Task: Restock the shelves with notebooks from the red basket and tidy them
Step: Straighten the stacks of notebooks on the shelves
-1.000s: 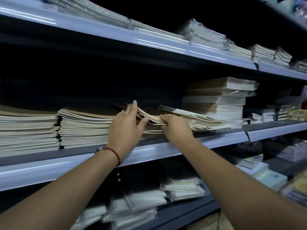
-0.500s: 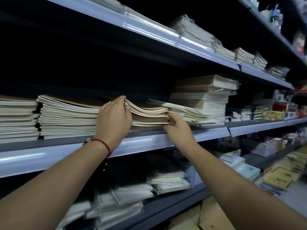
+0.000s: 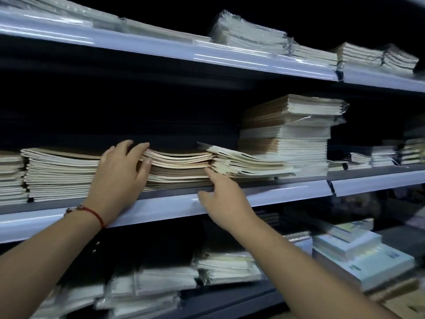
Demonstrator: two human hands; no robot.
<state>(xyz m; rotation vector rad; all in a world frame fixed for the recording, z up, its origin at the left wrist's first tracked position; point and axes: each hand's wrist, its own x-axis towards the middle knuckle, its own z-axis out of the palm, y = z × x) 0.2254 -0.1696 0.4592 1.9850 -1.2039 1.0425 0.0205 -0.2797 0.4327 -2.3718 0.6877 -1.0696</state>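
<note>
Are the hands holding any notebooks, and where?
Neither grips one. The left hand rests open on the left end of the middle notebook stack; the right hand touches its right front corner.

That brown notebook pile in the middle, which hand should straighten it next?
Probably the left hand: it already rests on the brown notebook pile, fingers over its top. The right hand sits lower by the shelf edge, only a fingertip near the pile.

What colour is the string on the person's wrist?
Red, with a dark bead. The bracelet on the left wrist shows best in the head view.
</note>
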